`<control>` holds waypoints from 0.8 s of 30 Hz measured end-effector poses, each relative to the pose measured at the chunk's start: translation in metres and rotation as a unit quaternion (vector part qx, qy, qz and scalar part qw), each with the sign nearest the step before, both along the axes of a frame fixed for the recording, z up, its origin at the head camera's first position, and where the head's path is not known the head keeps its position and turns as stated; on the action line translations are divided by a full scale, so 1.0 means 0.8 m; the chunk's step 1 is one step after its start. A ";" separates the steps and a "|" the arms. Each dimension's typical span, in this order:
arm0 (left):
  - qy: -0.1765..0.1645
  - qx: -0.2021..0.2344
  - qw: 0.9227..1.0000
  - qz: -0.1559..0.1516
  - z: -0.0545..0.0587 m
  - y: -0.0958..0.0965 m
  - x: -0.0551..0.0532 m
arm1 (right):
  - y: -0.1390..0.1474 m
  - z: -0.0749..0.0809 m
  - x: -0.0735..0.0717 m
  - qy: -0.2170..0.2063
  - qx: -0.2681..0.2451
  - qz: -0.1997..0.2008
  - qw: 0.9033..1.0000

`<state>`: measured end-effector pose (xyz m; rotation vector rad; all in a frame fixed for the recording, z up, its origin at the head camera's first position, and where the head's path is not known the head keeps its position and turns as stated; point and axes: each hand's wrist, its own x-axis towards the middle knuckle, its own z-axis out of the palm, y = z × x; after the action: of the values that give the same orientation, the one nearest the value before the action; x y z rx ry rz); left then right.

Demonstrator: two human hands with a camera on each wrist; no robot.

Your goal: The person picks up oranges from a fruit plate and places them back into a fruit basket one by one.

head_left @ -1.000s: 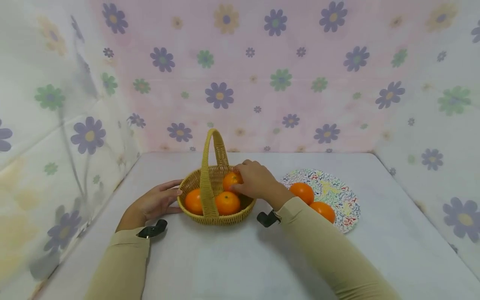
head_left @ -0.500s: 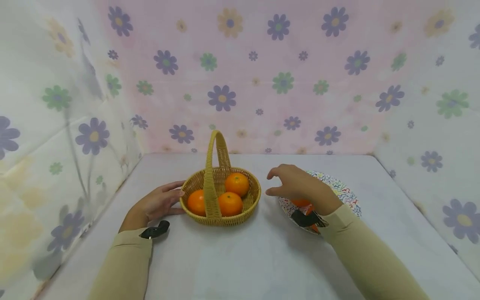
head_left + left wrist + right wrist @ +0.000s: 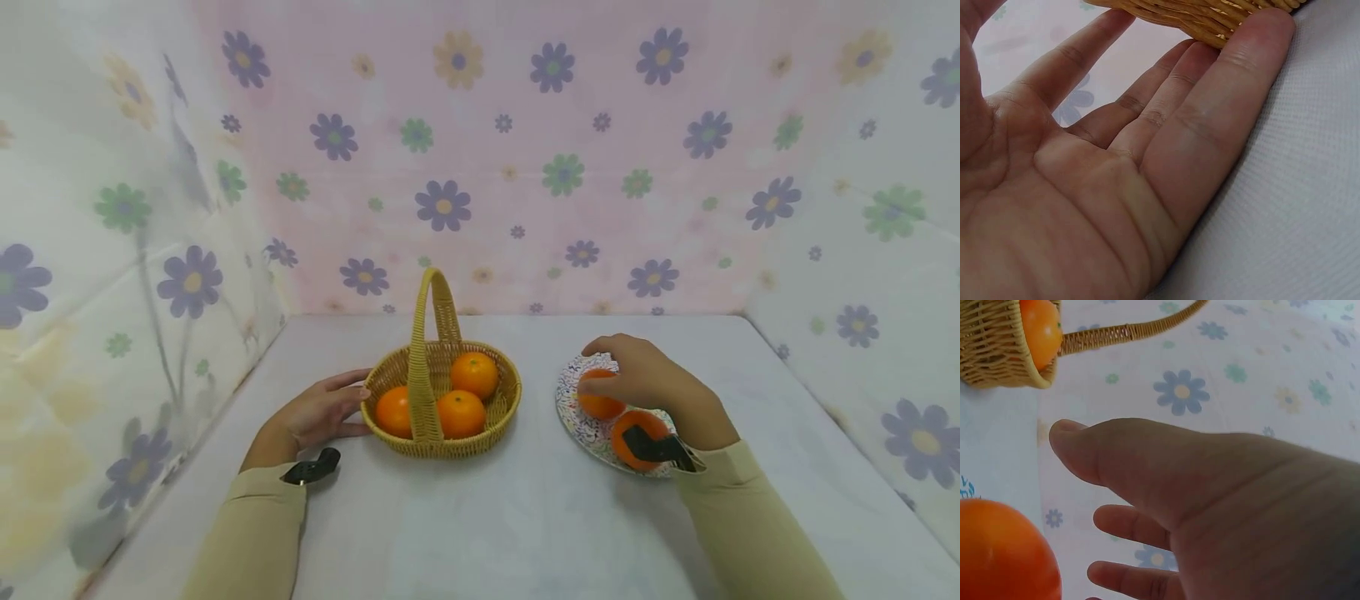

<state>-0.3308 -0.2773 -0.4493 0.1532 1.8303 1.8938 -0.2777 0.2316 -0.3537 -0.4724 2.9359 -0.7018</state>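
Observation:
A yellow wicker basket with a tall handle stands left of centre in the head view, holding three oranges. My left hand touches its left side with extended fingers; the left wrist view shows fingertips against the wicker. At right, my right hand hovers over a speckled plate, thumb and fingers spread around the farther orange. A nearer orange sits partly behind the wrist camera. In the right wrist view, the fingers are apart from an orange.
A white cloth covers the table. Flower-printed fabric walls enclose the back and both sides. A strip of tabletop separates the basket from the plate. Black wrist cameras stick out below the sleeves.
My right hand has let go of an orange in the basket and moved right, back over the plate. My left hand has stayed at the basket's side.

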 end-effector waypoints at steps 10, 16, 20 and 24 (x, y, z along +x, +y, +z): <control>0.006 0.004 1.000 -0.001 0.001 0.003 -0.002 | 0.031 -0.001 0.001 -0.017 -0.013 -0.014 1.000; 0.005 -0.012 1.000 -0.001 0.003 0.005 0.000 | 0.040 -0.011 -0.002 -0.064 -0.020 -0.009 0.998; 0.005 -0.017 1.000 0.003 0.000 0.001 0.002 | 0.042 -0.018 -0.005 -0.091 -0.027 -0.003 0.996; 0.003 -0.020 1.000 0.008 -0.001 0.001 0.002 | 0.050 -0.024 -0.009 -0.109 -0.045 0.001 0.993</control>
<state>-0.3293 -0.2765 -0.4503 0.1314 1.8762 1.8677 -0.2847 0.2715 -0.3726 -0.3797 2.7097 -0.8315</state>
